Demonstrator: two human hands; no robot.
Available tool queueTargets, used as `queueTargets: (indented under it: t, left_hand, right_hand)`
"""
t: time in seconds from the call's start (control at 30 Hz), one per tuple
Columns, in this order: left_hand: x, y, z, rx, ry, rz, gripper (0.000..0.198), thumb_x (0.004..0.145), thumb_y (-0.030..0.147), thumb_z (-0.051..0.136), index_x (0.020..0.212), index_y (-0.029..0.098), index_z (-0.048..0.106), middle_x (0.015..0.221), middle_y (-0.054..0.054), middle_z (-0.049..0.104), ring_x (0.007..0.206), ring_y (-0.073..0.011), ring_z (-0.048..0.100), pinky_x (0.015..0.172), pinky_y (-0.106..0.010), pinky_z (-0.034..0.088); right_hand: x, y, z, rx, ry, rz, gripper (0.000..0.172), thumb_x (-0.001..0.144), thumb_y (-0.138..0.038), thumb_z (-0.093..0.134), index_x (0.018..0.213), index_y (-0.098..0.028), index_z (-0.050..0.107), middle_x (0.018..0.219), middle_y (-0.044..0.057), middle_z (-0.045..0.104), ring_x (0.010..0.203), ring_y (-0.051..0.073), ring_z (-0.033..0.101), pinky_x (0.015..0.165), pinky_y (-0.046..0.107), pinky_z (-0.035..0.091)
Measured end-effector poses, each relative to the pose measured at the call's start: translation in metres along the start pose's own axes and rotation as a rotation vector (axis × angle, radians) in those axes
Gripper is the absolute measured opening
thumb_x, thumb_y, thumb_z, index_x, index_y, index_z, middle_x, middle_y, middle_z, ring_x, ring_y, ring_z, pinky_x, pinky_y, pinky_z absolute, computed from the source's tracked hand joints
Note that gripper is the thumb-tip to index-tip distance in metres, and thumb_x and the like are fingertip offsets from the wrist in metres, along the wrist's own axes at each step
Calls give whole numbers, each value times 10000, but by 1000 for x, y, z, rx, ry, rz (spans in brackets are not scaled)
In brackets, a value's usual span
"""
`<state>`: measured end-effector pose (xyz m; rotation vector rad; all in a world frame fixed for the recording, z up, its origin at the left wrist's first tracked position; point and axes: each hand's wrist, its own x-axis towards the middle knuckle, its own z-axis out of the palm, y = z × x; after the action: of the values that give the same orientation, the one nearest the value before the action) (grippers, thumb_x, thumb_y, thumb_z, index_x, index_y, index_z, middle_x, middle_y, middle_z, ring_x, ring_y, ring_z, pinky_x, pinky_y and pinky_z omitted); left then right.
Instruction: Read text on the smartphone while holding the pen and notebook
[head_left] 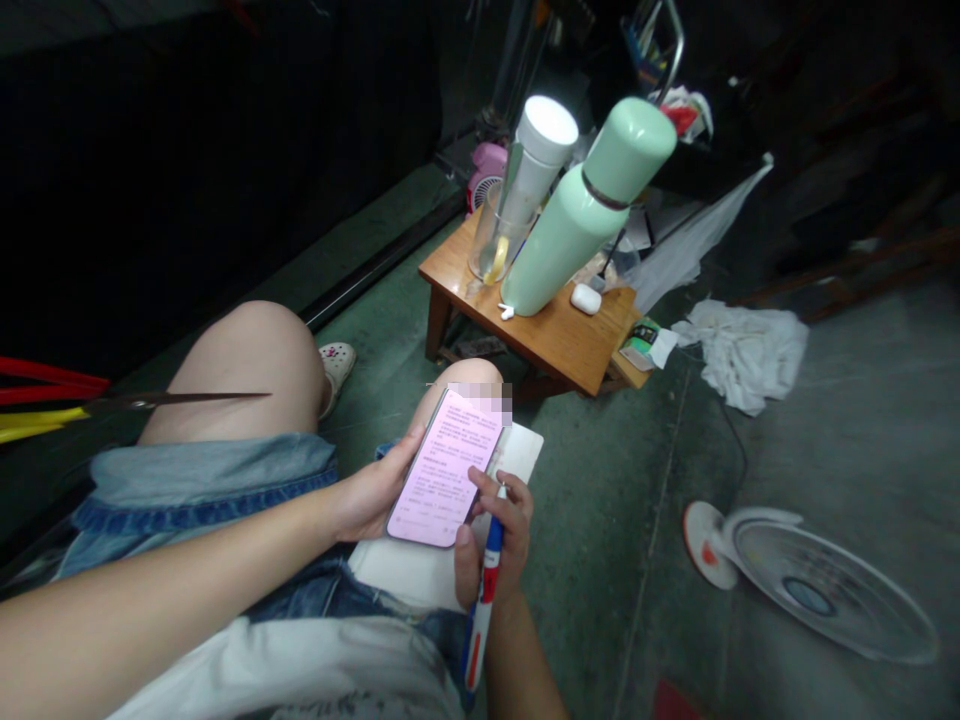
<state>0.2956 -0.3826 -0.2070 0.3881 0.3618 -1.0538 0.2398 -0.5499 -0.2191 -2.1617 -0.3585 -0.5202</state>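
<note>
My left hand (pixel 377 490) is closed round the left edge of a smartphone (pixel 442 470), whose lit screen shows lines of text on a pale pink background. My right hand (pixel 511 535) grips a blue, white and red pen (pixel 486 590), which slants down toward my lap. One finger of that hand reaches over the phone's screen; whether it touches the glass I cannot tell. Beneath the phone, a white pad or sheet (pixel 401 575) rests on my thigh, partly covered by the phone and my hands.
A small wooden stool (pixel 555 345) ahead bears a green thermos (pixel 566 240), a clear cup (pixel 486 240) with a white-lidded bottle (pixel 536 150), and a white earbud case (pixel 586 299). Scissors (pixel 172 399) jut in at left. A fan (pixel 810 590) and white cloth (pixel 750 350) are at right.
</note>
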Motion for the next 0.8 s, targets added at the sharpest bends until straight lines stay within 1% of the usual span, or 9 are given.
queueTargets:
  t: [0.2,0.37,0.67,0.8]
  left_hand:
    - [0,0,0,-5,-5,-3,740,888,609,256,1423,105,342,1204,-159,658,1154,-300,570,1005,-428,378]
    - [0,0,-2,-4,6,-6,742,889,612,249,1413,98,359,1179,-157,672,1147,-294,577,1006,-421,377]
    - [-1,1,2,4,12,-9,739,895,606,225,1415,97,354,1159,-155,682,1135,-291,585,998,-422,381]
    - [-1,1,0,6,-5,-4,742,891,614,223,1413,105,363,1173,-154,676,1127,-292,590,992,-420,388]
  right_hand:
    - [-2,1,0,-13,-3,14,300,793,-212,488,1090,-210,447,1142,86,650,1185,234,477,928,500,439]
    - [-3,1,0,-6,-3,14,324,781,-198,497,1100,-210,442,1141,84,647,1198,238,469,925,495,440]
    - [-3,2,1,-21,-4,11,330,770,-194,500,1093,-210,439,1125,83,647,1208,241,483,917,491,446]
    - [-3,1,1,-23,-4,21,315,775,-202,501,1085,-211,443,1127,81,647,1215,239,479,918,482,444]
